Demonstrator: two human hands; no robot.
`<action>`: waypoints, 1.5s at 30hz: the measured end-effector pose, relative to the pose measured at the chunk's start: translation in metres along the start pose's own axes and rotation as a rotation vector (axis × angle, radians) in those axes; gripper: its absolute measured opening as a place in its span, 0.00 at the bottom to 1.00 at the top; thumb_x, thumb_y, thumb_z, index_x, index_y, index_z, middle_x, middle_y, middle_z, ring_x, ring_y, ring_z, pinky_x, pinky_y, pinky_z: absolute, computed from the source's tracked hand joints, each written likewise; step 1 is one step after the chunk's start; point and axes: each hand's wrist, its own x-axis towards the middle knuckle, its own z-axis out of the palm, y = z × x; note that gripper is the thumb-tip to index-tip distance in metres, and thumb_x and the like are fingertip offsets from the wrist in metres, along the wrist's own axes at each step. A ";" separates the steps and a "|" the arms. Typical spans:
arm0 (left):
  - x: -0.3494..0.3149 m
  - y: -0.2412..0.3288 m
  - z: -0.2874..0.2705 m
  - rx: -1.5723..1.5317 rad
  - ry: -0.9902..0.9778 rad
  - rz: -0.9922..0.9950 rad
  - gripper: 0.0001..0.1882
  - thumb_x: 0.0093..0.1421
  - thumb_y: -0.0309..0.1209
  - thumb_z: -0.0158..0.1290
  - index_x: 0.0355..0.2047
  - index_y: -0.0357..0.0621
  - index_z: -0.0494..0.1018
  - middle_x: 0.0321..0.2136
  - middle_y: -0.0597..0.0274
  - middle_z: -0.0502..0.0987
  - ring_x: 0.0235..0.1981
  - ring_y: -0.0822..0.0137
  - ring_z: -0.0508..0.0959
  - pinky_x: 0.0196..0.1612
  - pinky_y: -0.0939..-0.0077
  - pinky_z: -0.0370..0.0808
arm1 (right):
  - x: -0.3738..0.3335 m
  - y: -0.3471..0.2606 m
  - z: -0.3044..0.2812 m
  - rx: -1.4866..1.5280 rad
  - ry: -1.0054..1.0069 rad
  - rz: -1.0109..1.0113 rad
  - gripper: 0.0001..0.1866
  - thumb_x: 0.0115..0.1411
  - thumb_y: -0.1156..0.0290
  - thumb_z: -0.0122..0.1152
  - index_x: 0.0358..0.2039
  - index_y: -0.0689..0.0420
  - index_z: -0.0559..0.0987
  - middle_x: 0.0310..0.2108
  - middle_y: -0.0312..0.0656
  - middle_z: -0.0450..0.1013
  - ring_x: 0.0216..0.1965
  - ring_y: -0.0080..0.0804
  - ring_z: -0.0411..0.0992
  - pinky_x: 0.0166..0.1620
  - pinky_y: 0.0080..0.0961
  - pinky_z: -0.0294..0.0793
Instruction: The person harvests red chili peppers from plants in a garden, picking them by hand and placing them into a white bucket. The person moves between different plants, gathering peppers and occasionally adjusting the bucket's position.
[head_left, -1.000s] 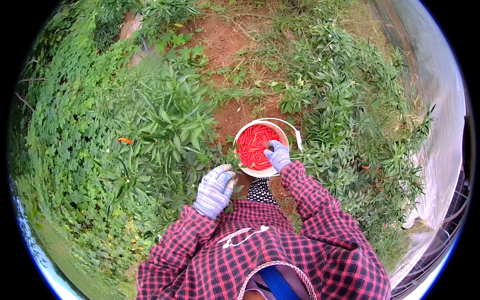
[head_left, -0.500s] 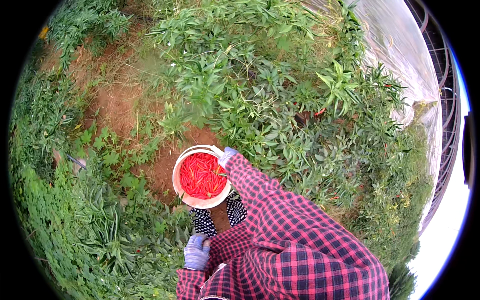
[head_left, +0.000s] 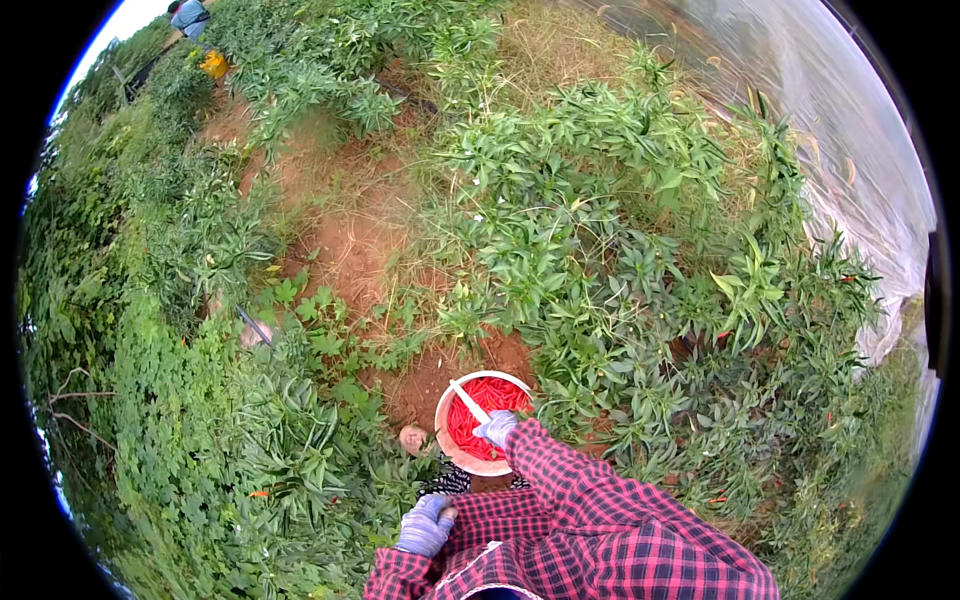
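Note:
A white bucket (head_left: 442, 452) full of red chili peppers (head_left: 470, 408) is in front of my legs. Its white handle (head_left: 468, 401) is raised across the opening, and my right hand (head_left: 497, 428), in a pale purple glove, is closed round its near end. My left hand (head_left: 425, 526), gloved the same way, is held close to my body beside my plaid shirt (head_left: 497, 515). Its fingers are curled in; whether they hold anything is hidden. Below the bucket, a bit of dotted black-and-white cloth (head_left: 446, 481) shows on my legs.
Pepper plants (head_left: 560, 240) crowd the right side, a few red fruits among them. Leafy growth (head_left: 180, 400) covers the left. A reddish dirt path (head_left: 350, 250) runs ahead. Plastic sheeting (head_left: 830, 120) stands at far right. Far off at upper left are a person (head_left: 188, 18) and a yellow container (head_left: 214, 65).
My view has tilted up, bringing the far person into sight. The bucket's handle has swung up over the peppers with my right hand on it. My left hand remains near my body.

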 end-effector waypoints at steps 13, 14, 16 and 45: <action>0.087 -0.081 -0.164 -0.400 0.250 -0.020 0.19 0.53 0.32 0.51 0.45 0.40 0.67 0.41 0.49 0.70 0.43 0.54 0.72 0.46 0.68 0.69 | -0.040 -0.080 0.024 0.491 -0.208 0.447 0.09 0.51 0.70 0.60 0.19 0.56 0.71 0.11 0.35 0.63 0.10 0.25 0.60 0.15 0.23 0.59; 0.086 -0.097 -0.173 -0.454 0.242 -0.071 0.19 0.53 0.31 0.51 0.45 0.40 0.67 0.41 0.49 0.70 0.42 0.56 0.72 0.45 0.69 0.69 | -0.038 -0.094 0.023 0.425 -0.175 0.508 0.10 0.50 0.68 0.60 0.18 0.54 0.70 0.10 0.34 0.62 0.10 0.27 0.59 0.15 0.25 0.59; 0.072 -0.121 -0.197 -0.610 0.229 -0.111 0.20 0.53 0.31 0.52 0.46 0.39 0.66 0.39 0.50 0.71 0.41 0.58 0.73 0.45 0.71 0.69 | -0.041 -0.129 0.019 0.234 -0.149 0.583 0.12 0.50 0.65 0.60 0.17 0.53 0.68 0.09 0.34 0.60 0.09 0.29 0.59 0.15 0.28 0.60; 0.038 -0.199 -0.307 -0.802 0.456 -0.772 0.20 0.54 0.47 0.48 0.38 0.46 0.74 0.34 0.53 0.76 0.38 0.55 0.75 0.43 0.65 0.69 | 0.048 -0.551 -0.119 0.516 -0.193 0.185 0.12 0.57 0.61 0.49 0.18 0.46 0.66 0.09 0.30 0.56 0.10 0.27 0.55 0.21 0.31 0.58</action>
